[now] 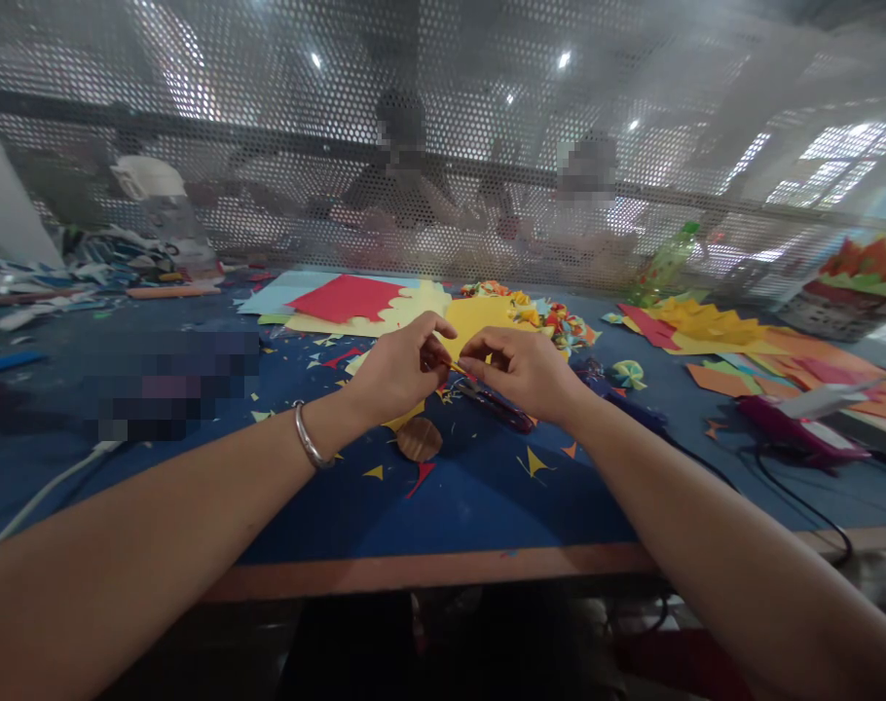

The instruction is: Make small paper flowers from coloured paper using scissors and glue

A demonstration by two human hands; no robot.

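Over the middle of the blue table, my left hand and my right hand meet at the fingertips. Both are closed in a pinch on a small yellow-orange piece, which looks like folded paper; the fingers hide much of it. Just below my right hand lies a dark-handled pair of scissors, partly covered. A round brown wooden disc rests nearer to me. Behind my hands are a yellow paper sheet and a pile of small, colourful folded paper pieces.
Red paper lies on pale sheets at the back. Paper scraps dot the table. At right are orange sheets, a magenta tool with a cord and a green bottle. A perforated screen stands behind, people beyond it.
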